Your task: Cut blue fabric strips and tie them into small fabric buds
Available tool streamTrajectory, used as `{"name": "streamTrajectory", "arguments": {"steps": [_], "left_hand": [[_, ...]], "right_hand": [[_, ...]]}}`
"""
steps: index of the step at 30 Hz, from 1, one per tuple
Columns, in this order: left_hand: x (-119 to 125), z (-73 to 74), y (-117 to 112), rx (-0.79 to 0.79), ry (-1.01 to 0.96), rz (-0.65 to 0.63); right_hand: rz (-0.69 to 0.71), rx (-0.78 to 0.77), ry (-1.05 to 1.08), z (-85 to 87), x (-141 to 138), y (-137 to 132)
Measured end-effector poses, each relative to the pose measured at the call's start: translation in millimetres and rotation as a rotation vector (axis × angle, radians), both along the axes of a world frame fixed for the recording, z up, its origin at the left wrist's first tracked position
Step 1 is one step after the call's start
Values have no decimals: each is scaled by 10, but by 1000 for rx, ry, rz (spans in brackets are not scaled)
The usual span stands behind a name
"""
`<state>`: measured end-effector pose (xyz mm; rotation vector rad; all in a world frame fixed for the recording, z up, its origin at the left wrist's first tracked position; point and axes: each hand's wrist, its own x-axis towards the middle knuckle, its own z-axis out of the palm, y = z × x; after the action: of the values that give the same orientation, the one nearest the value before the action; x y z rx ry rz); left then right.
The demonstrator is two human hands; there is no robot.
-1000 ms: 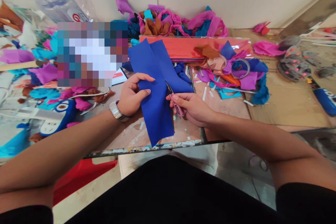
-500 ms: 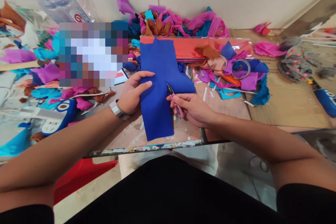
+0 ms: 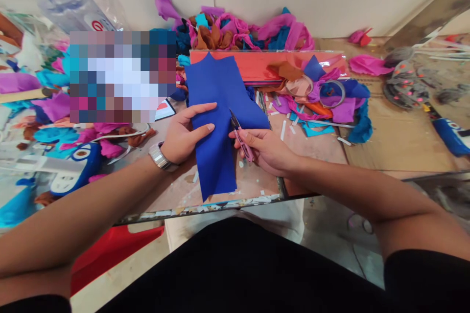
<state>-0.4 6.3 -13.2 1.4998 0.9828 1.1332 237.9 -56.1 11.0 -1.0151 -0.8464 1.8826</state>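
Note:
A sheet of deep blue crepe paper point(image 3: 216, 151) is held over the table, cut partway, with a flap spreading to the right. My left hand point(image 3: 183, 132), wearing a metal watch, grips the paper's left edge; thumb and index finger lie on top and the other fingers are hidden beneath. In my right hand point(image 3: 268, 149) are small scissors point(image 3: 244, 143) with pink handles and dark blades. Their blades point up and left over the paper, near where the flap joins. Right-hand fingers wrap the handles at the paper's right edge.
Behind the paper lies a red-orange pack point(image 3: 304, 61) in clear plastic. To the right are crumpled scraps with tape rolls point(image 3: 332, 94) and cardboard point(image 3: 400, 142). Left stand a clear bottle point(image 3: 73, 10) and a blue-and-white glue gun point(image 3: 75, 168). The table's front edge point(image 3: 220, 205) runs close by.
The paper's lower part has bent and twisted, and its right flap has flattened outward. Both hands stay on paper and scissors. The whole view has shifted slightly.

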Motion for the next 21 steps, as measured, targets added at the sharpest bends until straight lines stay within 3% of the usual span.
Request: {"name": "streamTrajectory", "arguments": {"steps": [21], "left_hand": [[77, 29, -95, 71, -22, 4]], "right_hand": [[-19, 16, -22, 7, 1, -2]]}}
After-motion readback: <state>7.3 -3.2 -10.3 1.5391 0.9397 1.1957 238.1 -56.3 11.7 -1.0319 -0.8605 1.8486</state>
